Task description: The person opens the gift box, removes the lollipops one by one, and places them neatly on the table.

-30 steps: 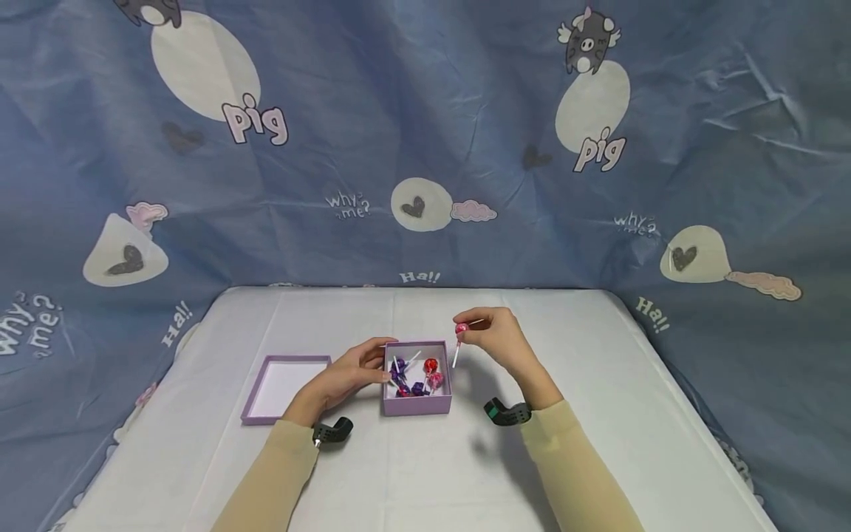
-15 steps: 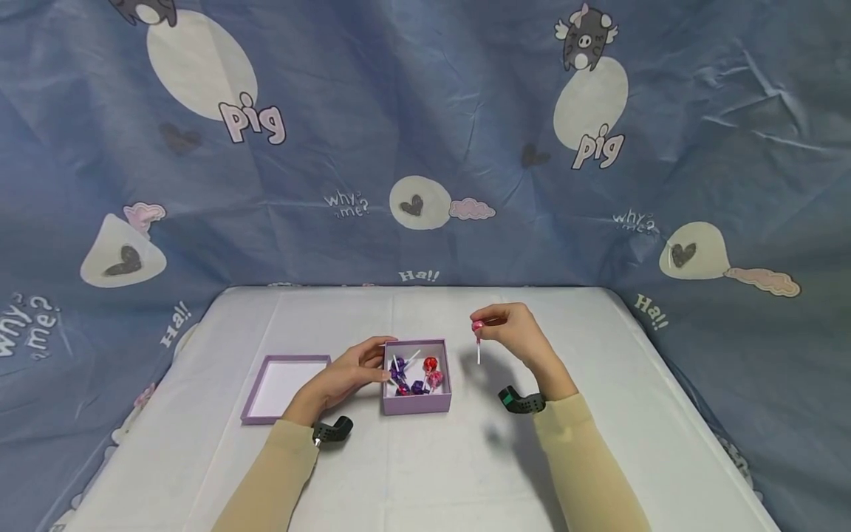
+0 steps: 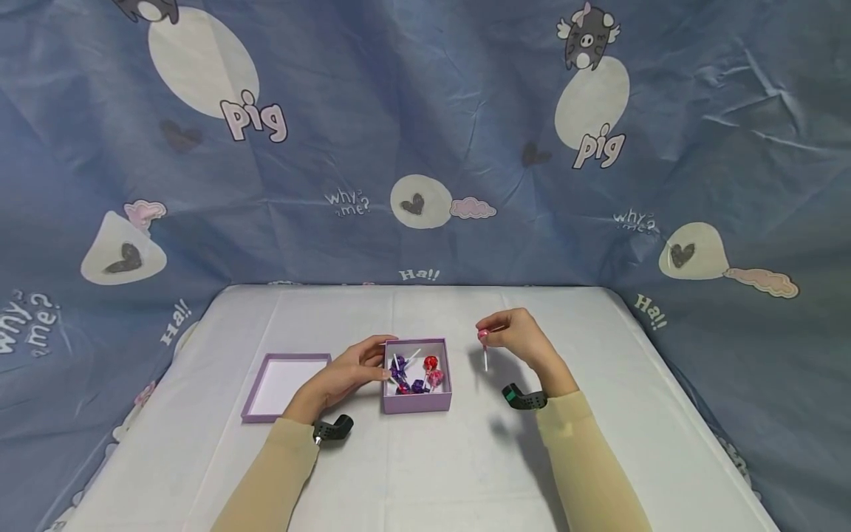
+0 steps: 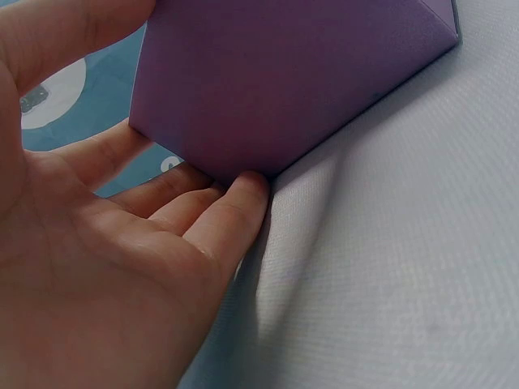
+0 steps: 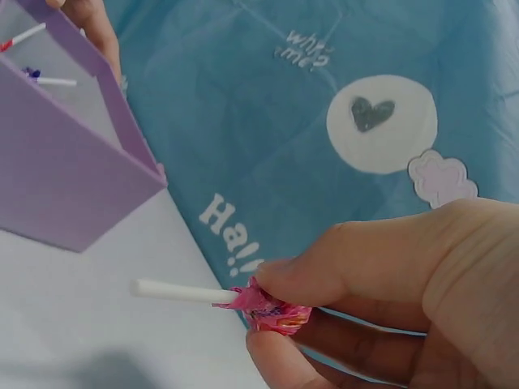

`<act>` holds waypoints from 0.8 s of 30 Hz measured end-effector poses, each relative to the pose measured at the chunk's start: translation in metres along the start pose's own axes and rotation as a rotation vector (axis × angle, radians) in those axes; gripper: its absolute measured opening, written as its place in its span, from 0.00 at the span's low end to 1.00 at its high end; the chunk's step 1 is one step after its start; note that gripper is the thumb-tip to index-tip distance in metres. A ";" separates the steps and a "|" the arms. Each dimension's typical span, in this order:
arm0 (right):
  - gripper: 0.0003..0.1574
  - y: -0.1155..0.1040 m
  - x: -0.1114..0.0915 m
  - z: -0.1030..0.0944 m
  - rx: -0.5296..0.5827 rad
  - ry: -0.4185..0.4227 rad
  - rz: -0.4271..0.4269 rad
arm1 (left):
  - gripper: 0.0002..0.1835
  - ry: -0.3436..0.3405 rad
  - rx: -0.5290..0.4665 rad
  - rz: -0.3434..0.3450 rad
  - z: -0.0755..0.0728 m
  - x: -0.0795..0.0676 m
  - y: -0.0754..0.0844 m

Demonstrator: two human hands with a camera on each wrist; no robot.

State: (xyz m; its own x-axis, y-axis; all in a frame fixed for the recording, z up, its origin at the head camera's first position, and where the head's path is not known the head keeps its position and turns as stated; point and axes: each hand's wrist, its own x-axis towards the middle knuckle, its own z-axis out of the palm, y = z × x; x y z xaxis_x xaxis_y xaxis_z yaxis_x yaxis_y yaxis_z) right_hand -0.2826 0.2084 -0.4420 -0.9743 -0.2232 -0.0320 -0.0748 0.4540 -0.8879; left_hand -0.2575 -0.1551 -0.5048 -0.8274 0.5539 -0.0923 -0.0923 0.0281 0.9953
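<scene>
My right hand (image 3: 523,339) pinches a pink-wrapped lollipop (image 5: 278,311) by its candy head, between thumb and fingers. Its white stick (image 5: 182,292) points down in the head view, above the table to the right of the box. My left hand (image 3: 352,367) grips the left side of an open purple box (image 3: 417,403), thumb at the left rim and fingers round the far corner. Inside lie several purple-wrapped lollipops (image 3: 399,368) to the left and front, plus a red lollipop (image 3: 431,363) and a pink lollipop (image 3: 435,378) at the right.
A shallow purple lid (image 3: 249,399), its white inside facing up, lies left of my left hand. Everything rests on a white-covered table (image 3: 425,473). Behind and beside it hangs a blue printed cloth (image 3: 319,251).
The right hand has carried the pink lollipop to the right, away from the box, and lowered it slightly since half a second ago. The left hand and box have stayed put.
</scene>
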 end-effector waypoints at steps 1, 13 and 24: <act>0.14 0.002 0.001 0.000 -0.004 0.000 0.007 | 0.40 0.001 0.000 0.001 0.000 0.000 0.000; 0.19 0.016 0.004 0.000 -0.030 -0.002 0.092 | 0.40 -0.002 -0.010 0.005 0.000 0.001 -0.001; 0.15 0.031 0.007 0.005 -0.137 -0.044 0.115 | 0.40 -0.004 -0.015 0.007 0.000 0.000 0.001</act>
State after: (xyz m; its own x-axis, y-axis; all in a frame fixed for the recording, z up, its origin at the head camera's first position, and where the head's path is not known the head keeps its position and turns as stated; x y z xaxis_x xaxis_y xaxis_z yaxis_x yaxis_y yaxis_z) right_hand -0.2909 0.2165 -0.4722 -0.9680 -0.1989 -0.1529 0.0058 0.5914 -0.8064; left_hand -0.2576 -0.1546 -0.5040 -0.8261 0.5570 -0.0852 -0.0948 0.0117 0.9954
